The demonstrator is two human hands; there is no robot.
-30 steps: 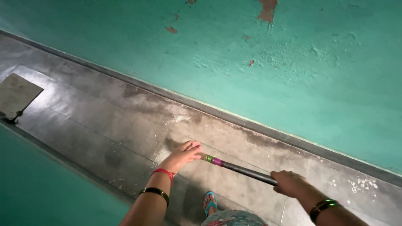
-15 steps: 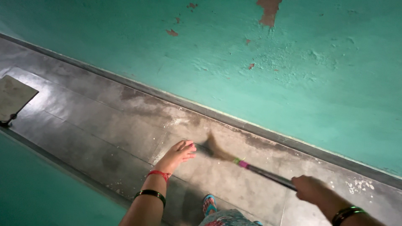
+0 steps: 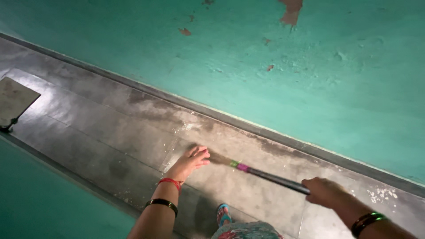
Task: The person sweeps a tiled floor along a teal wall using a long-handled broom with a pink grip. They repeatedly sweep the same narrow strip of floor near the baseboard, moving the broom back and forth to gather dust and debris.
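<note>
We look down first at the teal wall (image 3: pixel 274 79), which fills the upper half of the view and has patches of peeled paint near its top. Below it the grey tiled floor (image 3: pixel 97 128) runs as a narrow strip from about ten o'clock down to four o'clock, with a dark skirting band along the wall's foot and pale dust scattered near it. A flat grey board (image 3: pixel 13 99) lies at the far left edge, at about nine o'clock.

Next in size is our broom (image 3: pixel 261 173). Its long axis runs from four o'clock up to ten o'clock: a dark handle, then a band of pink and green binding, then a blurred brown brush end low against the floor.

Our right hand (image 3: pixel 325 192) is clamped around the dark handle at its lower end. Our left hand (image 3: pixel 190 161) is open, fingers together and stretched flat, hovering over the floor; the brush end lies just beside its fingertips at three o'clock, so the left hand is the nearer one to the bristles. Whether they touch, we cannot tell.

Smallest are the bangles on both wrists and a sandalled foot (image 3: pixel 222 213) at six o'clock.
</note>
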